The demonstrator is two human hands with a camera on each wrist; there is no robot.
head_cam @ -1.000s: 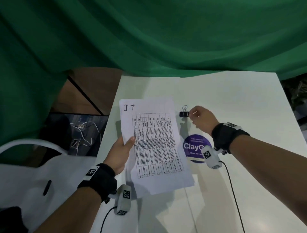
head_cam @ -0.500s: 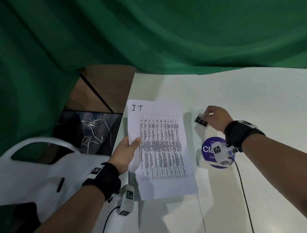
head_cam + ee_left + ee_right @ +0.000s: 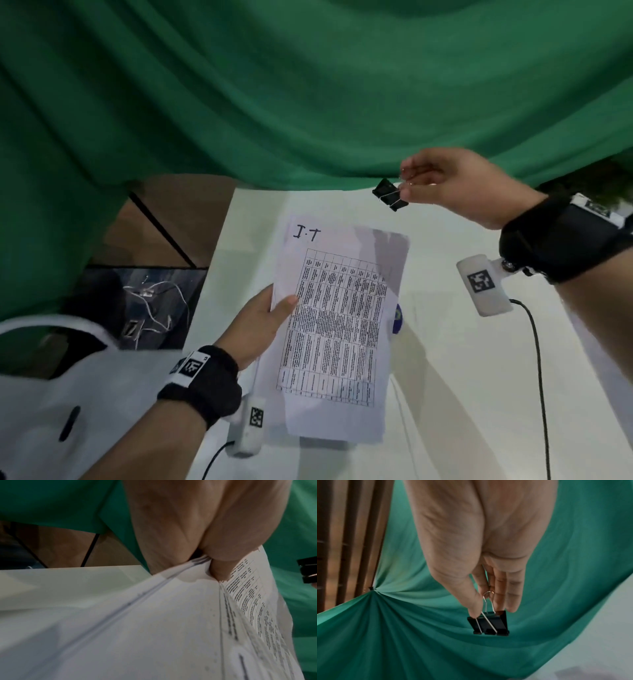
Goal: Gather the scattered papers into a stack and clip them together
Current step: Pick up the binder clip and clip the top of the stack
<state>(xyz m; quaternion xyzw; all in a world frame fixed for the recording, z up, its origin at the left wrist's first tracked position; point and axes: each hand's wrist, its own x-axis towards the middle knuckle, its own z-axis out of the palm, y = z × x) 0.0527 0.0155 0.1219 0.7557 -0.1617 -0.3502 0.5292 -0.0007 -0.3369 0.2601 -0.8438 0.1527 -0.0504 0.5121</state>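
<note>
Left hand [image 3: 260, 325] grips the stack of papers [image 3: 339, 329] at its left edge, thumb on the top printed sheet, stack raised above the white table [image 3: 445, 394]. Right hand [image 3: 452, 185] pinches the black binder clip [image 3: 389, 194] between thumb and fingers, wire handles up toward the fingers; clip is in the air beyond the stack's top right corner, apart from it, green cloth [image 3: 308, 85] behind.

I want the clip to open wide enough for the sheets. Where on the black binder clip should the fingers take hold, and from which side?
Judging by its pose, grip the two silver wire handles, pinching across from both flat faces, behind the spine. The black binder clip hangs from the right hand, mouth away from the palm, free to meet the white paper stack that the left hand holds.
</note>
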